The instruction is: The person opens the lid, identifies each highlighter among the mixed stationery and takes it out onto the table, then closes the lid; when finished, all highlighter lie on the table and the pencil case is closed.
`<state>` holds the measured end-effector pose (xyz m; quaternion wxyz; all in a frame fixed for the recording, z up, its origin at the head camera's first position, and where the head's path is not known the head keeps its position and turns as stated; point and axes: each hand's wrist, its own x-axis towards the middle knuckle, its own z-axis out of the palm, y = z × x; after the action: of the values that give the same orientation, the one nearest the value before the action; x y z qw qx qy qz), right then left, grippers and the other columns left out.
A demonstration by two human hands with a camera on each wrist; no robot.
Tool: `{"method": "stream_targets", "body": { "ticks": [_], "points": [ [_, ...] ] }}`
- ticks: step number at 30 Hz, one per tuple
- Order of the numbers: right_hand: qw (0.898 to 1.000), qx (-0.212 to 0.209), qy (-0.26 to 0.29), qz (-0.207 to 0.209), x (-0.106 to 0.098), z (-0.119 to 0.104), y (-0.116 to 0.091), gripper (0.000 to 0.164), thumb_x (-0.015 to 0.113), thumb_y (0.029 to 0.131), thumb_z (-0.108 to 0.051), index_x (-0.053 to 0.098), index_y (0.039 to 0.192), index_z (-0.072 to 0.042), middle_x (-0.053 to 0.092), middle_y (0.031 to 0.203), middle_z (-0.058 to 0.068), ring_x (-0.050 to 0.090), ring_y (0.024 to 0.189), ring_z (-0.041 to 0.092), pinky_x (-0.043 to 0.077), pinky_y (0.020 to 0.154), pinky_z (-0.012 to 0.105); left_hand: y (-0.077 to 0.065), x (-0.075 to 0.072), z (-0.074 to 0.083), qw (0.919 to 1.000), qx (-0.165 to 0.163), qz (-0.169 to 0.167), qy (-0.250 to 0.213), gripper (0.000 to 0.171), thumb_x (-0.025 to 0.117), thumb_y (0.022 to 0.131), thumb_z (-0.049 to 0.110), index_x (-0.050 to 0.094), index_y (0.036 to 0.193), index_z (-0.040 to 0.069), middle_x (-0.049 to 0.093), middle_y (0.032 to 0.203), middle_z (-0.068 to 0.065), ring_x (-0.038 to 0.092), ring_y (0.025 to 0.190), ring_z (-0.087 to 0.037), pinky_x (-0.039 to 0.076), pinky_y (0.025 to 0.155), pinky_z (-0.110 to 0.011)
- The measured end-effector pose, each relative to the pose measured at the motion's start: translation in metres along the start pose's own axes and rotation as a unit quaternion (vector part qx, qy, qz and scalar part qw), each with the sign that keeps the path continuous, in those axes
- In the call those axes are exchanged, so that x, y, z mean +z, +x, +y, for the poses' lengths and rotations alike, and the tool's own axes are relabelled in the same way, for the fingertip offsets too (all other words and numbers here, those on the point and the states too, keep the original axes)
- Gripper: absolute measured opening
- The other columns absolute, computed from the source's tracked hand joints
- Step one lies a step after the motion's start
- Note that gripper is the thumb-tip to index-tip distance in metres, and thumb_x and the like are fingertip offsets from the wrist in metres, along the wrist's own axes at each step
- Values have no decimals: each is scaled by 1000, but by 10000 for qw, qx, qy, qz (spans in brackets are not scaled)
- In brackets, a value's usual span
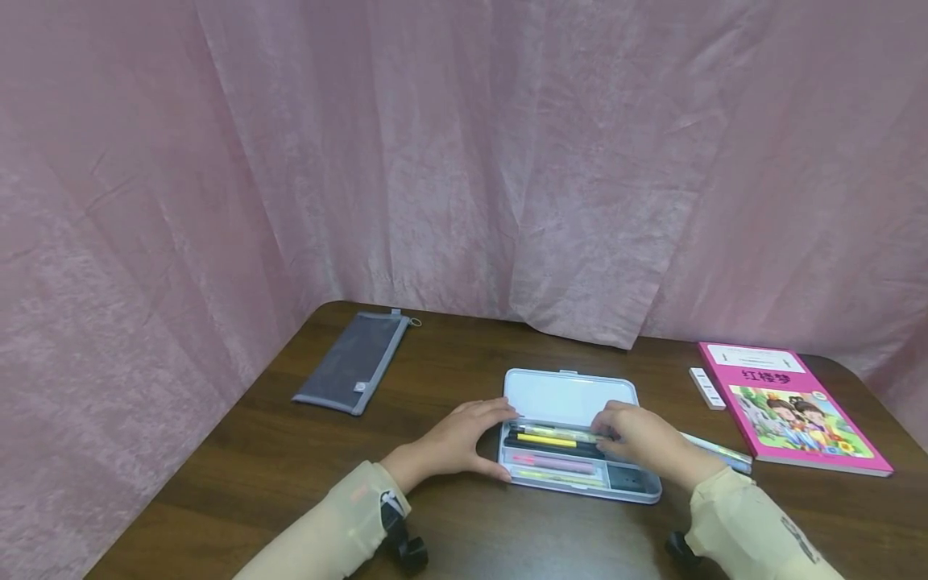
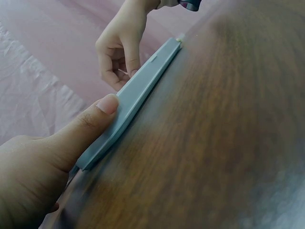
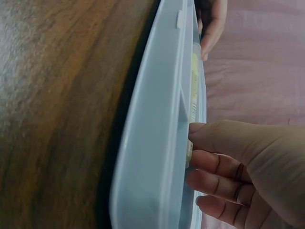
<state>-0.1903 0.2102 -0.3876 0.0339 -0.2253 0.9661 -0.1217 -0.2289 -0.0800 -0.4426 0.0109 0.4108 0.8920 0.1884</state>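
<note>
An open pale blue pencil case (image 1: 573, 396) lies on the table with its lid tipped back. My left hand (image 1: 458, 441) holds the case's left end, thumb at the front corner and fingers at the back; the left wrist view shows the thumb on the front wall. My right hand (image 1: 638, 435) reaches into the rear compartment. There its thumb and fingertips pinch a pen with a yellowish, barcoded barrel (image 3: 194, 90). Beside that pen lies a black and yellow pen (image 1: 547, 441). The front compartment holds a pink pen (image 1: 553, 463), a yellowish one and a dark block (image 1: 627, 478).
A grey zip pouch (image 1: 355, 362) lies at the back left. To the right are a pink picture book (image 1: 793, 407) and a small white strip-shaped item (image 1: 706, 388). Pale pens (image 1: 725, 453) lie partly behind my right wrist. A pink curtain (image 1: 464, 161) hangs behind the table.
</note>
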Motion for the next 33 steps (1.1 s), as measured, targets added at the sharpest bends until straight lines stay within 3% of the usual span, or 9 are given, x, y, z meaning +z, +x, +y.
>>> {"method": "stream_targets", "body": {
  "ticks": [13,21,33],
  "points": [
    [9992,213,-335,-19,4,-6,0,14,72,74,-21,63,84,-20,54,77,-13,50,69,1,50,67,24,0,0,1,10000,-2,-22,-37,87,49,62,78,37,134,30,34,145,6,30,135,-12,28,110,-41],
    [9988,375,-265,-150,4,-9,0,13,71,75,-19,59,79,-21,51,69,-13,45,63,3,44,59,21,0,0,0,10000,9,4,-38,88,49,62,78,37,134,30,34,145,6,30,135,-12,28,110,-41],
    [9996,108,-266,14,2,-8,-3,13,71,75,-21,59,80,-23,51,70,-15,45,63,0,45,60,20,0,0,0,10000,13,-2,-60,88,49,63,78,37,134,29,34,144,6,30,135,-12,28,110,-40]
  ]
}}
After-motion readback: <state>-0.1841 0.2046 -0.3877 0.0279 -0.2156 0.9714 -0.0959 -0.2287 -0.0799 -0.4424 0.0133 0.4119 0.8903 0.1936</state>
